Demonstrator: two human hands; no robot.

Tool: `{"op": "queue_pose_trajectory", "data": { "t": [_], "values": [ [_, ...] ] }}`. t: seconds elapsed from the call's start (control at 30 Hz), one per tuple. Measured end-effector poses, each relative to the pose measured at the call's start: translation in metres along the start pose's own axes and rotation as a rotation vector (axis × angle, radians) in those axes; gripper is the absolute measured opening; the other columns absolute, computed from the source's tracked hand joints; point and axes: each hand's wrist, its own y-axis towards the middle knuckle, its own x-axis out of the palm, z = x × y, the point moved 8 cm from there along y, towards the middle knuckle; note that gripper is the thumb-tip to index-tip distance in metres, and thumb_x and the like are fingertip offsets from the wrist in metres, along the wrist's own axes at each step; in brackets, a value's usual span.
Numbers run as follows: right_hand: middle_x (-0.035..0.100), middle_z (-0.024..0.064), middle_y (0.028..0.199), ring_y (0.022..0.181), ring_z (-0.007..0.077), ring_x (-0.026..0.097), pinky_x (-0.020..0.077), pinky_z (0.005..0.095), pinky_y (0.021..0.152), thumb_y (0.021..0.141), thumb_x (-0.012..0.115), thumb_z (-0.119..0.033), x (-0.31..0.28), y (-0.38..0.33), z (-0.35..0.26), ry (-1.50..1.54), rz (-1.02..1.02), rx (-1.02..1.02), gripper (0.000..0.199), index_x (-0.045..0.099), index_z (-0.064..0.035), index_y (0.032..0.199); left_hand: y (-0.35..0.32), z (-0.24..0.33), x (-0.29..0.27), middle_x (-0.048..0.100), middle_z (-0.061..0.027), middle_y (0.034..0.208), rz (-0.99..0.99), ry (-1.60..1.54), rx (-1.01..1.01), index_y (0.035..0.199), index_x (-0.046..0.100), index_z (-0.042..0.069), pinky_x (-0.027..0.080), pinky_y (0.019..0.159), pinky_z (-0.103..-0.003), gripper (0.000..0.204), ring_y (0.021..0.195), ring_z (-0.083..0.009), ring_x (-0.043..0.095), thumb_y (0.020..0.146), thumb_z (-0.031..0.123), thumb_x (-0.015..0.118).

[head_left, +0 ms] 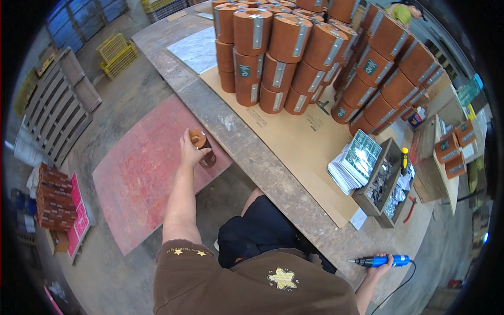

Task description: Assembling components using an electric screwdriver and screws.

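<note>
My left hand (190,149) is stretched out to the left of the workbench (247,147) and grips a brown cardboard tube (203,147), held upright over the floor. My right hand (379,268) is low at the bench's near right edge and holds a blue corded power tool (380,261), its tip pointing left. Stacks of brown cylinders with metal strips (273,58) stand on a cardboard sheet (294,136) at the back of the bench.
A pile of green-and-white labels (357,160) lies beside a wooden box of metal parts (382,184). More cylinders (394,68) lean at the right. On the floor lie a red mat (144,168), wooden pallets (58,113), yellow crates (116,55) and stacked bricks (52,197).
</note>
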Motion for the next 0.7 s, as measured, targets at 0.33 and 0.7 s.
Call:
{"op": "queue_pose_trajectory", "data": {
  "t": [0.33,0.7],
  "values": [
    [0.047,0.0022,0.064,0.057,0.0161,0.047,0.0431,0.0306,0.054,0.072,0.057,-0.021,0.02,-0.023,-0.002,0.013,0.064,0.006,0.016,0.047,-0.0088,0.075,-0.011,0.002,-0.041,0.046,-0.016,0.11,0.353,-0.243,0.123,0.121,0.035,-0.002,0.038,0.088,-0.034,0.091,0.101,-0.0244,0.047,0.044,0.011,0.082],
    [0.049,0.0055,0.065,0.057,0.018,0.05,0.0459,0.0333,0.054,0.071,0.057,-0.018,0.025,-0.031,-0.003,0.081,0.136,0.032,0.019,0.046,-0.0065,0.082,-0.134,0.254,-0.071,0.041,-0.0102,0.117,-0.197,-0.505,0.52,0.129,0.028,0.008,0.039,0.09,-0.035,0.089,0.107,-0.0223,0.044,0.053,-0.003,0.071]
  ]
}}
